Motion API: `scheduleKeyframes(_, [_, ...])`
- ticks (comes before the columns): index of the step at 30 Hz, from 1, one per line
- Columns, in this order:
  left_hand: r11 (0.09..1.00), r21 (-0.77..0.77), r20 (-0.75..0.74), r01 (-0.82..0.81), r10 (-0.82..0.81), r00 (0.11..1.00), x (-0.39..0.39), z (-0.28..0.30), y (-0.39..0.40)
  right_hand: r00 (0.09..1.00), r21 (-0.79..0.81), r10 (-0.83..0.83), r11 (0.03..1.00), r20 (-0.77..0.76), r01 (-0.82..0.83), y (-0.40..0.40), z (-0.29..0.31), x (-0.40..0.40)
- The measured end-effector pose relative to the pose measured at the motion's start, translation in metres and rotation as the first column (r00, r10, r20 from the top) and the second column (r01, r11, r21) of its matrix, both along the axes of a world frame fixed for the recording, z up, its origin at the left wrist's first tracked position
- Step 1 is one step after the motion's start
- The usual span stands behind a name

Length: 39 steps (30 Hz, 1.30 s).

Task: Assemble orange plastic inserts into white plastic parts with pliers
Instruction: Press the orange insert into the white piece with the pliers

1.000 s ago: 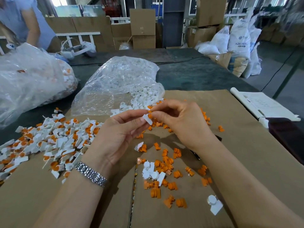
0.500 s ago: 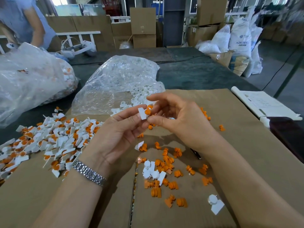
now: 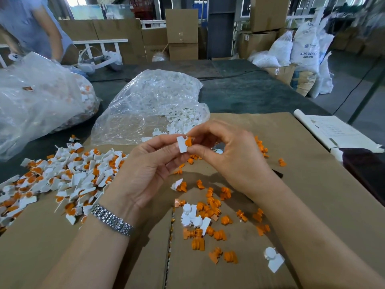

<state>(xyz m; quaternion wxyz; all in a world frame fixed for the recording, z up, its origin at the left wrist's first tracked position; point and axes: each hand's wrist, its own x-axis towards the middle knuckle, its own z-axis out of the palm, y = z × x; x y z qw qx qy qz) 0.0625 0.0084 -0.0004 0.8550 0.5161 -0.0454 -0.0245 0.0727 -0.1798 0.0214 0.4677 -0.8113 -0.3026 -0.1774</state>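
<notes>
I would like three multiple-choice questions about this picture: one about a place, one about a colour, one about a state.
1. Where is the heap of finished white-and-orange parts?
A. left of the hands
B. right of the hands
C. inside a box

2. What colour are the loose plastic inserts on the brown cardboard sheet?
A. blue
B. orange
C. green

3. What is the left hand doing?
A. lying flat
B. pinching a flat white plastic part
C. holding pliers

Answers: 1 A, the heap lies at the left; 2 B, they are orange; 3 B, its thumb and fingers pinch the part, while the right hand pinches an orange insert.
</notes>
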Motion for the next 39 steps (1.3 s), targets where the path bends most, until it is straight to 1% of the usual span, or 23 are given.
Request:
scheduleKeyframes(5, [1.0, 0.019, -0.027, 0.015, -0.015, 1.0, -0.001, 0.002, 0.001, 0.999, -0.033, -0.014, 0.999, 0.041, 0.016, 0.001, -0.002, 0.0])
scheduleKeyframes(9, [0.999, -0.003, -0.041, 0.038, -0.038, 0.998, -0.002, 0.005, 0.001, 0.997, -0.033, -0.022, 0.999, 0.068, 0.025, 0.001, -0.003, 0.001])
scheduleKeyframes(16, [1.0, 0.005, -0.042, -0.012, 0.012, 0.999, -0.006, 0.011, -0.002, 0.993, -0.042, -0.049, 0.998, 0.107, 0.054, 0.001, -0.004, 0.002])
scheduleKeyframes(19, [0.998, 0.052, -0.061, -0.044, 0.047, 0.997, -0.006, 0.011, -0.002, 0.988, -0.078, -0.058, 0.995, 0.142, 0.07, 0.003, -0.005, 0.001])
scheduleKeyframes(22, [0.992, 0.087, -0.069, -0.086, 0.092, 0.993, -0.006, 0.011, -0.001, 0.985, -0.08, -0.069, 0.993, 0.156, 0.082, 0.003, -0.006, 0.001])
scheduleKeyframes(33, [0.986, 0.135, -0.073, -0.097, 0.107, 0.992, -0.007, 0.013, -0.004, 0.981, -0.094, -0.073, 0.991, 0.181, 0.092, 0.004, -0.009, 0.002])
scheduleKeyframes(39, [0.981, 0.131, -0.067, -0.143, 0.153, 0.986, -0.006, 0.011, -0.008, 0.979, -0.09, -0.094, 0.99, 0.18, 0.112, 0.005, -0.011, 0.003])
